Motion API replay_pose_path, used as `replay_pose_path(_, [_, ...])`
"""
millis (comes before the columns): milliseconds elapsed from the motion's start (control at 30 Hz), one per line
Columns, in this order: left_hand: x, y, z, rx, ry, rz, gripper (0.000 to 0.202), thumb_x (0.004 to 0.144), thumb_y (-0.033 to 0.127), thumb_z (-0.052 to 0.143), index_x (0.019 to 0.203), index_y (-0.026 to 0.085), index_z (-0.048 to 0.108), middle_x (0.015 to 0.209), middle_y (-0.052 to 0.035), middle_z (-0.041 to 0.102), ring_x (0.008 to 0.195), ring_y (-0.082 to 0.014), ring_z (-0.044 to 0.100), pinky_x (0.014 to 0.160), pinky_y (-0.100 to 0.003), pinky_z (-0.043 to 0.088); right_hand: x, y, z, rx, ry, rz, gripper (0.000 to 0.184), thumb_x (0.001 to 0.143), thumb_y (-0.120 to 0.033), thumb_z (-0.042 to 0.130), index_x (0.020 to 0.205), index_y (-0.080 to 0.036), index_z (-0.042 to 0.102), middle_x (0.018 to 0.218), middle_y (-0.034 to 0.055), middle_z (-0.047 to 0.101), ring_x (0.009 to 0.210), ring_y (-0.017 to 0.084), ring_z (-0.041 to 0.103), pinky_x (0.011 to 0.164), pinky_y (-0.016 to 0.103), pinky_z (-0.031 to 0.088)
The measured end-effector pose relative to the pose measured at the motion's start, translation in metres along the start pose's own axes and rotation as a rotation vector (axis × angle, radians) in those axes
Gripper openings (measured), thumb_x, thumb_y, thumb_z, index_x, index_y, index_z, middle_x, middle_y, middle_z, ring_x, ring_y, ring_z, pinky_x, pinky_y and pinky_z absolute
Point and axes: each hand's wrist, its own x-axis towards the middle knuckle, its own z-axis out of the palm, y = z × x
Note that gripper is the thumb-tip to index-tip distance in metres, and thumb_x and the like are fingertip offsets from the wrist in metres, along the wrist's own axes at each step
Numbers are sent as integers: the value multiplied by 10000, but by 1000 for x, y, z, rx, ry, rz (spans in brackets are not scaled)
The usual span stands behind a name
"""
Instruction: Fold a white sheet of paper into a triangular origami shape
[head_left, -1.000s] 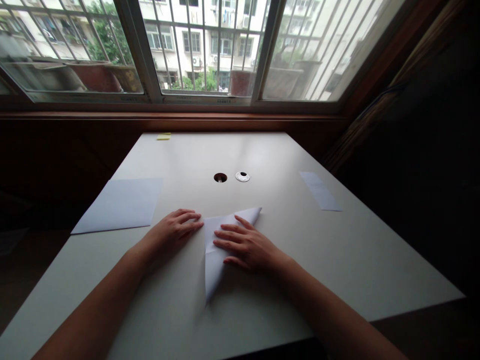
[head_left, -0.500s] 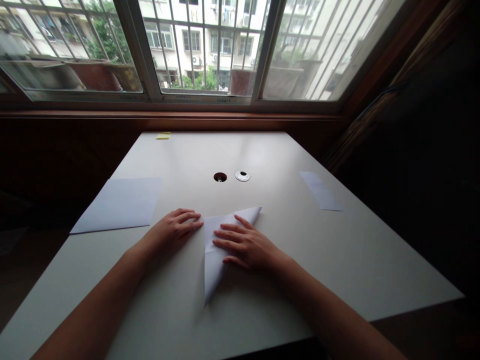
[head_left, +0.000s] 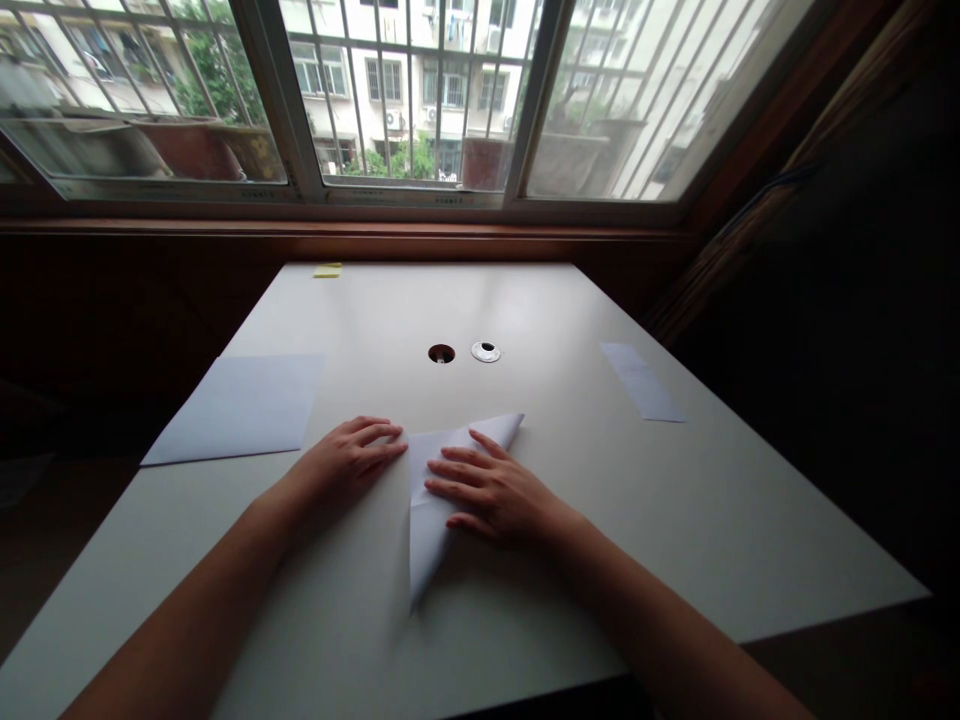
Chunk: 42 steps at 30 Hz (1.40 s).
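Note:
A folded sheet of white paper, roughly triangular with a crease across it, lies on the white table. One tip points toward me and another points to the far right. My right hand rests flat on the paper with its fingers spread, hiding part of its right side. To the left, my left hand lies on the table, fingers stretched out and their tips at the paper's left edge. Neither hand grips anything.
A stack or sheet of white paper lies at the table's left edge. A narrow paper strip is on the right. Beyond the hands are a round hole and its cover ring. Yellow sticky notes sit at the far left.

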Motion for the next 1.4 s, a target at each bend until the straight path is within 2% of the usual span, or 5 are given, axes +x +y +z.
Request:
replay_pose_path(333, [3, 11, -10, -143, -19, 63, 296, 905, 181, 605, 1158, 306, 696, 1210, -61, 660, 1128, -202, 588, 956, -377, 527, 0, 0, -1, 18, -9, 6, 471, 977, -475, 473, 1392, -256, 516, 1422, 57, 554, 1345, 263, 461, 1206, 544, 104])
replay_pose_path(567, [4, 12, -11, -156, -27, 83, 297, 897, 186, 615, 1158, 302, 698, 1185, -66, 667, 1107, -203, 602, 946, -378, 536, -1, 1, -1, 15, 0, 1, 475, 964, -469, 505, 1391, -263, 519, 1401, 70, 573, 1337, 256, 472, 1199, 545, 139])
replay_pose_path(833, [5, 11, -11, -165, 5, 95, 291, 886, 197, 636, 1146, 308, 704, 1154, -68, 679, 1088, -199, 618, 941, -364, 544, 0, 0, 1, 6, 0, 2, 486, 950, -463, 533, 1392, -263, 519, 1397, 76, 575, 1340, 255, 469, 1197, 548, 148])
replay_pose_path(1400, [4, 11, -11, -139, -13, 79, 288, 892, 200, 622, 1142, 318, 702, 1166, -59, 673, 1075, -198, 616, 933, -370, 539, 0, 0, 0, 7, 2, 3, 477, 951, -466, 530, 1383, -264, 529, 1395, 73, 577, 1336, 257, 474, 1196, 547, 149])
